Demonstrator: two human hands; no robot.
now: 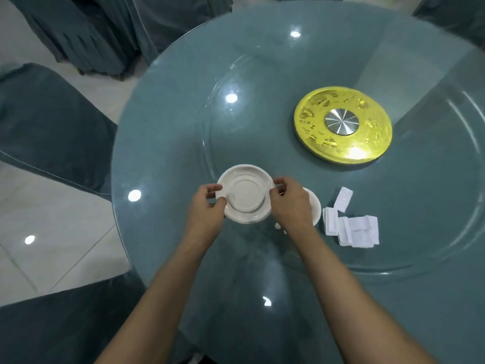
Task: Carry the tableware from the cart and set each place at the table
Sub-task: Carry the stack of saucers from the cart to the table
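**Plate held two-handed at the near place**

One white plate point(246, 195) sits low over the glass table point(183, 114); contact unclear. Left hand point(207, 208) and right hand point(291, 203) pinch opposite rims, thumbs on top, likely to centre it at this seat. A second dish point(315, 206) is half hidden behind the right hand: two in all. White packets point(351, 227) are heaped just beside it, overlapping, so no sure count. One gold hub point(343, 124).

It looks like a restaurant banquet room: a round glass-topped surface point(162, 122) carries a glass turntable point(262, 114) on a gold base point(309, 122), with cloth-covered chairs point(52, 122) on a tiled floor point(52, 219).
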